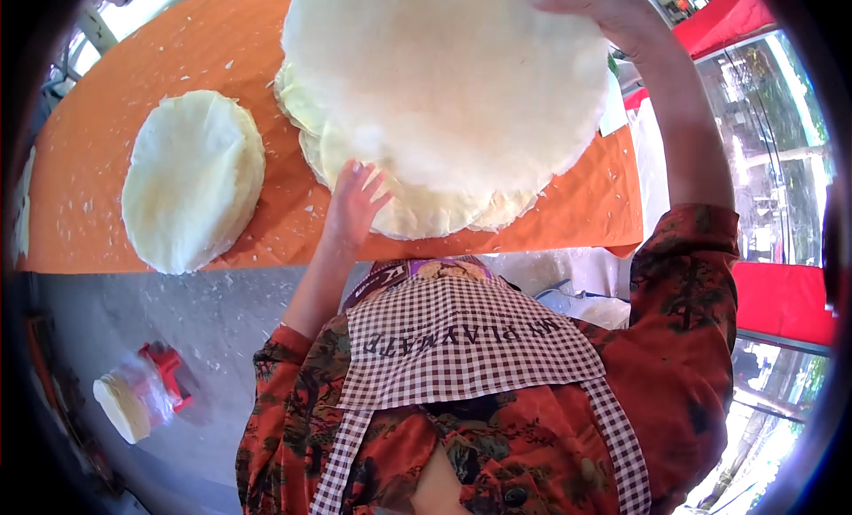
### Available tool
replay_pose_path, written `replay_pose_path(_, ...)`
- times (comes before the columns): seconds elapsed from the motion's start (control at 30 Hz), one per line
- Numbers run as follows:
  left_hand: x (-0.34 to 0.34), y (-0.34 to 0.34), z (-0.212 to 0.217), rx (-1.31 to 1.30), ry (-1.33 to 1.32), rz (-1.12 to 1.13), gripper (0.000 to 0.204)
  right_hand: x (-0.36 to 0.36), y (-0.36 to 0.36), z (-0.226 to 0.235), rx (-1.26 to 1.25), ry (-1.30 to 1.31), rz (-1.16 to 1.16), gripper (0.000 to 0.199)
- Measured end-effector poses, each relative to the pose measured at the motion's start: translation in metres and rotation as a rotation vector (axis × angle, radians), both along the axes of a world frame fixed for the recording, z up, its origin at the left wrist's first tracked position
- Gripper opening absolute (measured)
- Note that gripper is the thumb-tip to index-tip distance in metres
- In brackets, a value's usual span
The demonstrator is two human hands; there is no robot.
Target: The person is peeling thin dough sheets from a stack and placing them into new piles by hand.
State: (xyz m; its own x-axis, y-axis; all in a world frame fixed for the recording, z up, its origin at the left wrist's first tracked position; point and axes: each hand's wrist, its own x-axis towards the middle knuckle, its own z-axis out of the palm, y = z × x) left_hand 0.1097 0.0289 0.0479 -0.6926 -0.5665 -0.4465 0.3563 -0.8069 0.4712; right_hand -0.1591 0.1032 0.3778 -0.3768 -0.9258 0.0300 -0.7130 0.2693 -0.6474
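A large, pale, thin round sheet (444,89) like flatbread lies over a stack of similar pale yellow sheets (422,217) with ragged, layered edges. At its far right edge my right hand (596,11) pinches the top sheet; the picture's upper rim cuts off part of that hand. My left hand (359,200) is at the stack's near left edge, its fingers spread and touching the lower sheets. Further left sits a smaller pile of pale round sheets (191,182).
An orange cloth (80,204) scattered with small pale flakes covers the table. On the grey floor at lower left lies a clear plastic-wrapped pack of pale rounds (124,408) beside a red object (167,373). Red panels (781,302) and glass stand at the right.
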Motion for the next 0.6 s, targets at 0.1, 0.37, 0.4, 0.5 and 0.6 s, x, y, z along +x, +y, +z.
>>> replay_pose_path(0.1, -0.002, -0.008, 0.018, -0.051, 0.407, 0.014, 0.06, -0.075, 0.0, -0.049, 0.024, -0.517, 0.028, 0.044)
replay_pose_path(0.37, -0.004, -0.023, -0.074, -0.033, -0.269, 0.091, 0.042, -0.098, 0.05, -0.353, 0.234, -1.126, -0.564, 0.051)
replay_pose_path(0.4, -0.007, -0.026, -0.072, -0.034, -0.279, 0.093, 0.042, -0.096, 0.051, -0.36, 0.107, -1.199, -0.587, 0.051)
replay_pose_path(0.5, -0.021, -0.017, -0.06, -0.063, -0.126, 0.098, 0.04, -0.083, 0.056, -0.388, 0.096, -0.62, -0.745, 0.052)
replay_pose_path(0.6, -0.029, -0.015, -0.052, -0.121, -0.375, 0.133, 0.043, -0.067, 0.052, -0.397, 0.141, 0.079, -0.776, 0.054)
